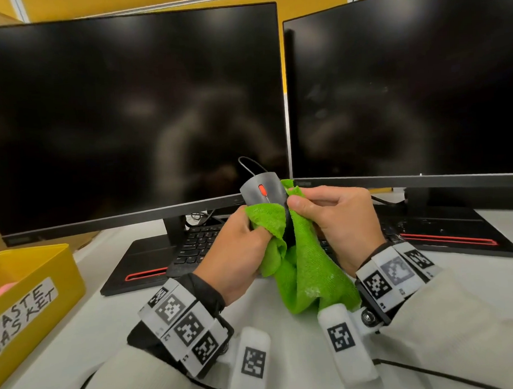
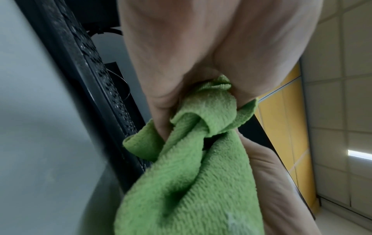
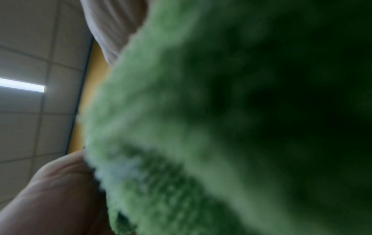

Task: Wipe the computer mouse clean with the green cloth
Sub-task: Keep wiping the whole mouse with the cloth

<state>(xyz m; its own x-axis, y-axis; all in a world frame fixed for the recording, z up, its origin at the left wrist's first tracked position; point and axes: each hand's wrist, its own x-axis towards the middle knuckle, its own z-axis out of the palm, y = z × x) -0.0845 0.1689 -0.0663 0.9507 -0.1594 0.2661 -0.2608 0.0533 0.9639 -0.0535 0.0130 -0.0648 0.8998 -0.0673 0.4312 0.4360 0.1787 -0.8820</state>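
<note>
A grey computer mouse with a red scroll wheel is held up above the desk, in front of the monitors. Its cable loops up behind it. The green cloth wraps its rear and right side and hangs down between my wrists. My left hand grips a fold of the cloth against the back of the mouse. My right hand holds the mouse from the right, thumb on its side, with cloth under the fingers. The left wrist view shows my palm bunching the cloth. Blurred cloth fills the right wrist view.
Two dark monitors stand close behind the hands on black bases with red stripes. A black keyboard lies under the hands. A yellow bin labelled waste basket sits at the left on the white desk.
</note>
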